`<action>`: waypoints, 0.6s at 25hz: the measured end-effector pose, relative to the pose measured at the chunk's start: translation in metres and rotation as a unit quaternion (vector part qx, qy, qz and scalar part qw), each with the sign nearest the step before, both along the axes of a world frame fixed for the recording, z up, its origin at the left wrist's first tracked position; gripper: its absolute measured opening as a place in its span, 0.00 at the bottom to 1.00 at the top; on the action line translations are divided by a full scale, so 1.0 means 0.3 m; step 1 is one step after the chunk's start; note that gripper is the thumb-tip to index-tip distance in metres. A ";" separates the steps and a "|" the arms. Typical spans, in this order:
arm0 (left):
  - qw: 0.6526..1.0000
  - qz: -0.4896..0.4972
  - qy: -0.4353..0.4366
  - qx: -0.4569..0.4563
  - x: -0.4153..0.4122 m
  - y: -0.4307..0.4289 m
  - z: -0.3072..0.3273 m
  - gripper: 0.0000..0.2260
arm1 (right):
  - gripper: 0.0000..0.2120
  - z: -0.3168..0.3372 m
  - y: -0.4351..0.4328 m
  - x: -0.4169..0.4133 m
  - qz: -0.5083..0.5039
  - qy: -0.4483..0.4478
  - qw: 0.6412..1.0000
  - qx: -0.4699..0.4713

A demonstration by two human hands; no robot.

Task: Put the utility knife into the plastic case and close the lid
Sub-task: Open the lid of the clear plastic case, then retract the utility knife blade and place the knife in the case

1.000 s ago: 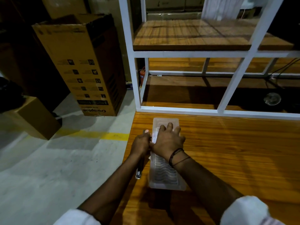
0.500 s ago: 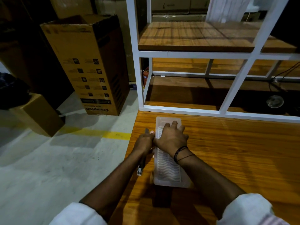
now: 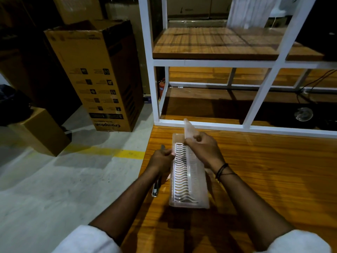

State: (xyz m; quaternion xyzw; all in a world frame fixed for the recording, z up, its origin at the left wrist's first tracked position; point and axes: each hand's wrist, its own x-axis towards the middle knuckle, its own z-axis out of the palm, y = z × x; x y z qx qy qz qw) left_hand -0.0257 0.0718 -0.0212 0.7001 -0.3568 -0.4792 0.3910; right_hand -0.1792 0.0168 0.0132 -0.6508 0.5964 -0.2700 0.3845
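Observation:
A clear plastic case [image 3: 189, 201] lies lengthwise on the wooden table [image 3: 273, 179] near its left edge, with a white ribbed insert inside. My right hand [image 3: 204, 152] grips the translucent lid [image 3: 188, 129] and holds it tilted up over the far end of the case. My left hand [image 3: 160, 159] rests against the case's left side and is closed around the utility knife [image 3: 156, 188], whose dark handle sticks out below the hand towards me.
A white metal frame [image 3: 200, 124] with wooden shelves stands right behind the case. A tall cardboard box [image 3: 98, 75] and a smaller box [image 3: 40, 130] stand on the concrete floor to the left, past the table edge.
My right hand was lying flat on the closed lid. It has since lifted the lid up off the far end of the case. My left hand has kept the knife.

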 end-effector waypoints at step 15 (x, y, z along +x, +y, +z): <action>0.992 -0.032 -0.117 -0.030 -0.001 0.016 0.010 0.17 | 0.13 -0.193 -0.031 -0.410 -0.198 -0.038 0.979 0.017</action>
